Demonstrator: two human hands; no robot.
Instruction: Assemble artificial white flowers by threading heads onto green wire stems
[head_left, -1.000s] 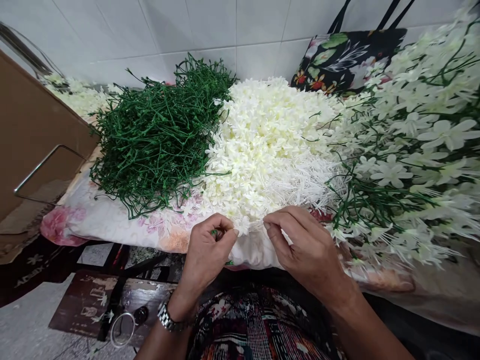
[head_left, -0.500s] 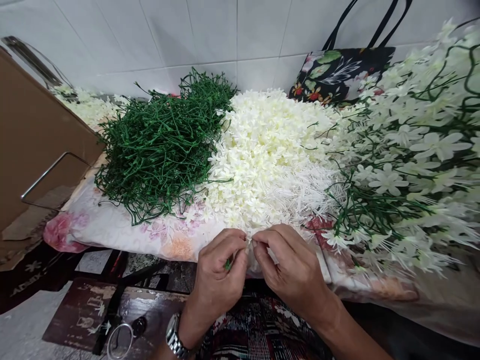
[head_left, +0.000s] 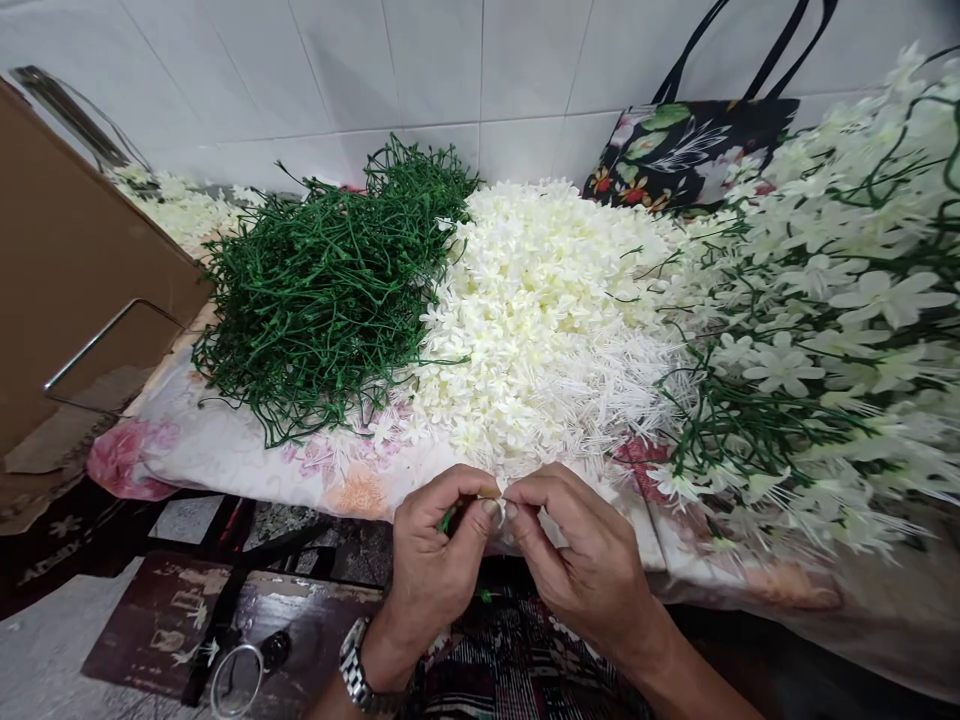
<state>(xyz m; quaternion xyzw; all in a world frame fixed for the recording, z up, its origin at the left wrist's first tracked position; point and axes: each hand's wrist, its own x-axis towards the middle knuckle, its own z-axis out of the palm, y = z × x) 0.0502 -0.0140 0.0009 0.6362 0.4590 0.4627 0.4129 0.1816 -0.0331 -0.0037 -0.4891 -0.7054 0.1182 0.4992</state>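
My left hand [head_left: 439, 560] and my right hand [head_left: 585, 550] meet fingertip to fingertip at the table's front edge. Pinched between them is a small white artificial flower [head_left: 502, 507], mostly covered by the fingers. A bit of green plastic stem [head_left: 446, 520] shows inside my curled left hand. Just beyond the fingers lies a heap of loose white artificial blossoms [head_left: 525, 290], with a patch of thin white stamens [head_left: 619, 385] at its right. A pile of bare green plastic stems [head_left: 322, 290] is to the left.
Finished-looking sprays of white flowers [head_left: 847, 340] crowd the right side. A cardboard box [head_left: 82, 270] stands at the left, a black floral bag [head_left: 690, 150] by the tiled wall. Floral cloth [head_left: 262, 475] covers the table. A worn wooden stool [head_left: 300, 620] is below.
Both hands have dipped slightly, and a little more white shows between the fingertips. The view has shifted a touch; the piles look the same.
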